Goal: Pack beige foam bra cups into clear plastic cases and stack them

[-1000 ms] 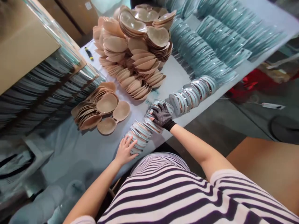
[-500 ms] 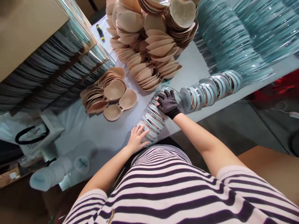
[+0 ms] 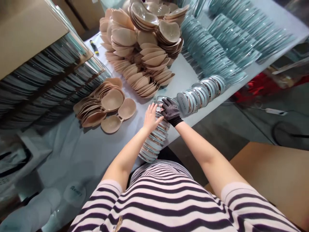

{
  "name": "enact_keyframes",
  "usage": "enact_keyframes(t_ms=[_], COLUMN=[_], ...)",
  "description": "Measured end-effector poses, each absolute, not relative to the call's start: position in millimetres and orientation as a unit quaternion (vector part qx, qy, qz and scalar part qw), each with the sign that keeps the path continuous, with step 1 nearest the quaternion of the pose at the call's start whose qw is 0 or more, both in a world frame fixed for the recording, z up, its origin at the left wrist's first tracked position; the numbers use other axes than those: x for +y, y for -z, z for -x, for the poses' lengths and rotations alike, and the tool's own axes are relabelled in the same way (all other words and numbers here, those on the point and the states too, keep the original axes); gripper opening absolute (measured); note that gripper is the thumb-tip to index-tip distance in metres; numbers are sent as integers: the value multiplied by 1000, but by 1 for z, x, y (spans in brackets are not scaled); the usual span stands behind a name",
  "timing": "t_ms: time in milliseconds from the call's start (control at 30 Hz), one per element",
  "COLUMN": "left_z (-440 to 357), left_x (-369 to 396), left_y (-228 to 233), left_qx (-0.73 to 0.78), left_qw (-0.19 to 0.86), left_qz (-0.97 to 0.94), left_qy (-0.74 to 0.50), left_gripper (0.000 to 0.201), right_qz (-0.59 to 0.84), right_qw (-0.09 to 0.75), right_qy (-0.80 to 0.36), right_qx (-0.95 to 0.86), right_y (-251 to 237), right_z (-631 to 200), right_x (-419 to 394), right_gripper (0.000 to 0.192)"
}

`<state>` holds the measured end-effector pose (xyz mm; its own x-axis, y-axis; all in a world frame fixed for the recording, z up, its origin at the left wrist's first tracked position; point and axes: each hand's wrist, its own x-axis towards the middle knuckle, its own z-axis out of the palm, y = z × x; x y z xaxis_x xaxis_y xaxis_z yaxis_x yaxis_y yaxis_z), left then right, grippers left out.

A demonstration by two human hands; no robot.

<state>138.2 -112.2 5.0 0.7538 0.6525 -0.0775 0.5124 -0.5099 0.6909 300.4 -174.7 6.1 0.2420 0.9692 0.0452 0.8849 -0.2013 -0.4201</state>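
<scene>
A curved row of clear plastic packs (image 3: 154, 140) with round white inserts stands on edge, running toward my body. My bare left hand (image 3: 152, 118) lies over the upper part of this row, fingers stretched out and thumb apart. Beside it, my right hand (image 3: 170, 111) in a dark dotted glove has its fingers bent over a clear plastic pack (image 3: 162, 99) at the row's far end; the fingertips touch close to my left hand. A second row of similar packs (image 3: 201, 93) begins just right of the glove.
Tan moulded cup pairs (image 3: 142, 54) are piled at the back, with a smaller group (image 3: 112, 100) at left. Long stacks of clear shells (image 3: 212, 48) fill the right rear. A cardboard box (image 3: 29, 29), a cutter (image 3: 94, 47) and white discs (image 3: 74, 193) are at left.
My left hand has slid from the near end of the row up to its far part, beside my right hand. The right hand stays at the far end. The view has shifted.
</scene>
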Motion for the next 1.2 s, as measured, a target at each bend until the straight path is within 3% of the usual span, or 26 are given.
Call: enact_keyframes(t_ms=[167,500,667,867,1100,1200], left_z=[-164,-147,-144,-136,-128,-123], left_x=[-115,-115,-115,-122,-127,-127], left_y=[-7,-6,-3,-4,-8,-8], left_qx=[314,301,303,304,306,308], left_qw=[324,307,308,303,299,303], left_qz=[-892,-902,-902,-903,-903,-901], left_qy=[23,42,31,33,37,29], left_gripper=[75,77,77,76,75,74], right_qz=[815,827,809,789,815,844], right_qw=[151,152,148,155,20,18], right_qy=[-150,-206,-177,-190,-223,-219], right_qx=[-538,-501,-541,-563,-534,-489], right_y=[-2,-6,-14,-15,-23,-29], right_z=[-327,-354,-351,-337,-357,-370], right_x=[-178,-173,-171,-162,-141,-140], right_gripper=[49,39,30,48,49,44])
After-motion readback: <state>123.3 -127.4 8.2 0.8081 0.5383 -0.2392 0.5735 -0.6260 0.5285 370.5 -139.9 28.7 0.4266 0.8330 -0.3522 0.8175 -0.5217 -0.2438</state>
